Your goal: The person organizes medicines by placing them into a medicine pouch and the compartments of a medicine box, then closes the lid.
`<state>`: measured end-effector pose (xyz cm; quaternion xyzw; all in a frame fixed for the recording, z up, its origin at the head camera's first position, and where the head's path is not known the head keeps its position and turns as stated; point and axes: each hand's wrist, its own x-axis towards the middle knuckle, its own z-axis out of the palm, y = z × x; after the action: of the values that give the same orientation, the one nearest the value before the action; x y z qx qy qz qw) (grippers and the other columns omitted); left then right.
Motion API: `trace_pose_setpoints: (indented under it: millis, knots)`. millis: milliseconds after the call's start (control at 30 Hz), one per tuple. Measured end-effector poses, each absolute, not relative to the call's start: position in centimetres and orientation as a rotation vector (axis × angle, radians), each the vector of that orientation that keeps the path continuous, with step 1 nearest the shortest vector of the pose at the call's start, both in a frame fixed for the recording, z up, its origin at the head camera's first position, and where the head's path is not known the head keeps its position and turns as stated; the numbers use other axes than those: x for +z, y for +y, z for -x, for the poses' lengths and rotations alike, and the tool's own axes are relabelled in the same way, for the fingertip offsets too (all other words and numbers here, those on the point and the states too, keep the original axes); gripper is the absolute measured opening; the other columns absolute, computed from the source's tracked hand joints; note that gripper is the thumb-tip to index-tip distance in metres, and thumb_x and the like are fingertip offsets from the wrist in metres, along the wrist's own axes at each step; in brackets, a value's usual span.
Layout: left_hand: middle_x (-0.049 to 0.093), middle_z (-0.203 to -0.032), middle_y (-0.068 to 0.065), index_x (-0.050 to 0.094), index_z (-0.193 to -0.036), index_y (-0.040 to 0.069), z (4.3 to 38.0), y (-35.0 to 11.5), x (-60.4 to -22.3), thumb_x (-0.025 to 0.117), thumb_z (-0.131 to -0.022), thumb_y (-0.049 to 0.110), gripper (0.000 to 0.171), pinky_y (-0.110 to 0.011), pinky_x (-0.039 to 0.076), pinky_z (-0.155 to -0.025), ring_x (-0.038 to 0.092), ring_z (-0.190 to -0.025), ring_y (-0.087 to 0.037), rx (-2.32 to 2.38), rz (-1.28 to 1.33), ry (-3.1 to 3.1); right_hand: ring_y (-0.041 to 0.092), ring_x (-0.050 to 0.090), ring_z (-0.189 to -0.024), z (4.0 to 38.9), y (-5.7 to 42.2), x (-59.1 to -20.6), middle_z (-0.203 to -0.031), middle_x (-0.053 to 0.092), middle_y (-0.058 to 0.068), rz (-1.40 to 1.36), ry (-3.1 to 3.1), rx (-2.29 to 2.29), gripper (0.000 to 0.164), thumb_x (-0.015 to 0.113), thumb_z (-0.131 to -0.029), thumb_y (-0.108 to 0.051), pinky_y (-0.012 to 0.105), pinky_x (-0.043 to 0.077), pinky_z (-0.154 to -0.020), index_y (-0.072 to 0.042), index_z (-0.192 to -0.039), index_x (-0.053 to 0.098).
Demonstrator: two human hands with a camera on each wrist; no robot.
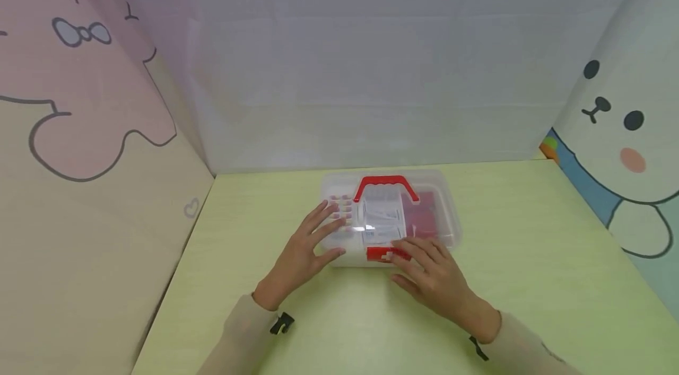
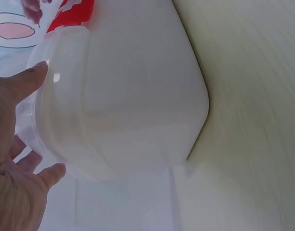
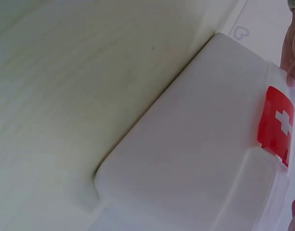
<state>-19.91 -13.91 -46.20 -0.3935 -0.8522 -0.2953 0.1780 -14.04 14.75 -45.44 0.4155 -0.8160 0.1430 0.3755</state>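
Note:
A white first-aid box [image 1: 339, 258] with a see-through lid stands on the table. Its lid carries a red handle [image 1: 385, 179], and a red latch [image 1: 378, 253] with a white cross sits at the front. My left hand [image 1: 297, 251] rests on the lid's left side, fingers spread and thumb at the front edge [image 2: 65, 91]. At the latch's right end, my right hand [image 1: 432, 275] has its fingers loosely bent over the front edge, overlapping the latch in the head view. Through the lid show white packets [image 1: 383, 219], a dark red item [image 1: 422, 216] and several small printed pieces [image 1: 340, 210].
The pale yellow-green table [image 1: 509, 233] extends on both sides of the box and in front of it. A white sheet [image 1: 371, 68] hangs behind. Cartoon-printed panels [image 1: 79, 145] flank the table left and right.

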Motion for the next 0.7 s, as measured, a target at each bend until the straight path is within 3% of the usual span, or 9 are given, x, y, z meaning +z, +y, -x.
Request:
trace_pose_setpoints:
  millis: [100,200,300,700]
  knots:
    - [0.032,-0.146,-0.006,0.046,-0.135,0.018,19.9,-13.9,-46.3,0.074,-0.076,0.030,0.066,-0.044,0.040,-0.094,0.019,-0.134,-0.027,-0.849,1.117,-2.402,0.034,0.043,-0.116,14.6,14.9,-45.3,-0.130,0.050,0.014,-0.957,-2.154,0.369,0.048,0.059,-0.085,-0.045,0.058,0.036,-0.092,-0.012,-0.119,0.059]
    - [0.031,-0.146,-0.006,0.045,-0.135,0.018,20.0,-13.8,-46.4,0.073,-0.076,0.030,0.066,-0.044,0.041,-0.093,0.019,-0.134,-0.027,-0.857,1.119,-2.399,0.034,0.036,-0.123,15.1,15.0,-45.2,-0.136,0.043,0.015,-0.892,-2.247,0.354,0.069,0.072,-0.070,-0.044,0.062,0.027,-0.098,-0.013,-0.128,0.052]
    - [0.031,-0.146,-0.006,0.045,-0.135,0.018,19.9,-13.8,-46.5,0.073,-0.077,0.030,0.065,-0.044,0.041,-0.093,0.019,-0.134,-0.027,-0.863,1.118,-2.403,0.034,0.034,-0.125,15.4,14.9,-45.2,-0.137,0.042,0.015,-0.864,-2.304,0.295,0.081,0.078,-0.061,-0.042,0.061,0.026,-0.099,-0.013,-0.131,0.049]
    - [0.035,-0.144,-0.007,0.047,-0.134,0.017,19.8,-13.9,-46.1,0.073,-0.076,0.031,0.065,-0.045,0.041,-0.094,0.022,-0.133,-0.027,-0.843,1.105,-2.399,0.034,0.034,-0.125,15.5,14.4,-45.8,-0.136,0.043,0.015,-0.823,-2.322,0.264,0.086,0.081,-0.058,-0.040,0.061,0.027,-0.098,-0.014,-0.133,0.047]
